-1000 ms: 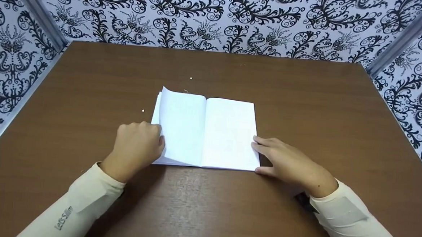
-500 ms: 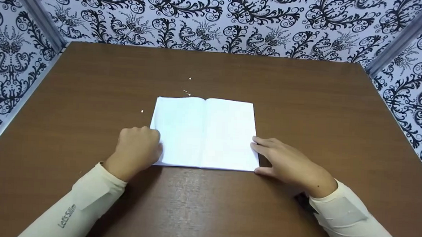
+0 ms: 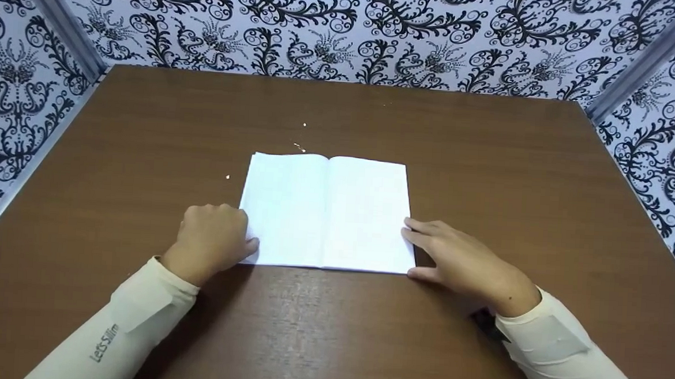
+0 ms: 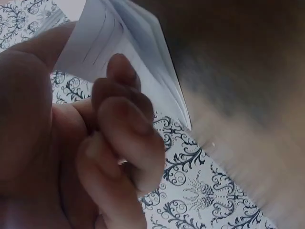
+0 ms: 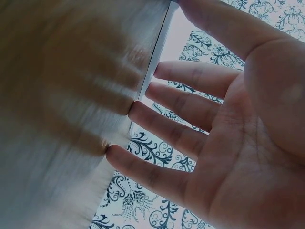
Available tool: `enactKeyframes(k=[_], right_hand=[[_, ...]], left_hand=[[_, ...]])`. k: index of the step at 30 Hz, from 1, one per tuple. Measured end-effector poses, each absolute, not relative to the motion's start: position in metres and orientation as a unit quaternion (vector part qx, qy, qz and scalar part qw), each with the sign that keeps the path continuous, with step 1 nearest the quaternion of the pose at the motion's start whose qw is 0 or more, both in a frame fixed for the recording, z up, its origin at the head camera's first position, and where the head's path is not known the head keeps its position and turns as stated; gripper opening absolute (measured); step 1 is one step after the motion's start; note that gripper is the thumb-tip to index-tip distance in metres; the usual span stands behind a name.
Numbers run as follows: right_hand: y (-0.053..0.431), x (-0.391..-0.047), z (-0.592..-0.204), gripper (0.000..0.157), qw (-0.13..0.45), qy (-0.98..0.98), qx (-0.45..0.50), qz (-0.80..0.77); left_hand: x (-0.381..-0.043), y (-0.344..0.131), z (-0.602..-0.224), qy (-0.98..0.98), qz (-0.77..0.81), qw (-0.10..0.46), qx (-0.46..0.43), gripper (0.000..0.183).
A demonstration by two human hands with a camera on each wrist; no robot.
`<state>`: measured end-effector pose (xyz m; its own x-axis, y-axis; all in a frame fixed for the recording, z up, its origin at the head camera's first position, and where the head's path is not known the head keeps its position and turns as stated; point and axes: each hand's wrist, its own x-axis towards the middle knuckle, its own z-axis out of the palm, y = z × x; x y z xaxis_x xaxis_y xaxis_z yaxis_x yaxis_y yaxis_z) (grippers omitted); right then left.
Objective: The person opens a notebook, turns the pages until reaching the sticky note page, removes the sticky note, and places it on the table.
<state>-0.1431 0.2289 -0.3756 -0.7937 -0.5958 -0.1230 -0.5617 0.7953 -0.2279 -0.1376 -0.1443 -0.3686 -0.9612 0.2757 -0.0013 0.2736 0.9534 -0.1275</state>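
Observation:
An open notebook (image 3: 368, 214) with white pages lies on the brown table, its spine running away from me. My left hand (image 3: 213, 241) is at the lower left edge with fingers curled and thumb laid over the page. In the left wrist view, a lined page (image 4: 90, 45) passes between the thumb and the curled fingers (image 4: 128, 124), which pinch it at the edge. My right hand (image 3: 455, 256) rests against the notebook's right edge, fingers fairly straight. The right wrist view has its fingertips (image 5: 164, 71) along the notebook's edge and the table.
Small white crumbs (image 3: 228, 177) lie on the table (image 3: 489, 151) left of the notebook and beyond it. Walls with a black-and-white scroll pattern (image 3: 322, 33) stand behind the table and along both sides, with grey strips (image 3: 63, 25) at the corners.
A raised left page has come down flat onto the left side of the notebook. My left hand has shifted slightly left and toward me. The right hand has stayed in place.

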Motion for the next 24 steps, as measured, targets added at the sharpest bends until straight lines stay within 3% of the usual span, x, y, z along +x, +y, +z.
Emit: enactKeyframes(k=[6, 16, 24], right_hand=[[0.229, -0.144, -0.376, 0.067, 0.092, 0.943, -0.307, -0.085], [0.227, -0.144, -0.375, 0.067, 0.094, 0.943, -0.309, -0.078], [0.227, -0.143, -0.375, 0.067, 0.093, 0.944, -0.308, -0.078]], left_hand=[[-0.137, -0.144, -0.363, -0.988, 0.107, -0.011, -0.110, 0.061], [-0.142, -0.126, -0.363, -0.980, 0.122, 0.078, -0.135, 0.068], [-0.146, -0.102, -0.363, -0.974, 0.110, 0.098, -0.170, 0.068]])
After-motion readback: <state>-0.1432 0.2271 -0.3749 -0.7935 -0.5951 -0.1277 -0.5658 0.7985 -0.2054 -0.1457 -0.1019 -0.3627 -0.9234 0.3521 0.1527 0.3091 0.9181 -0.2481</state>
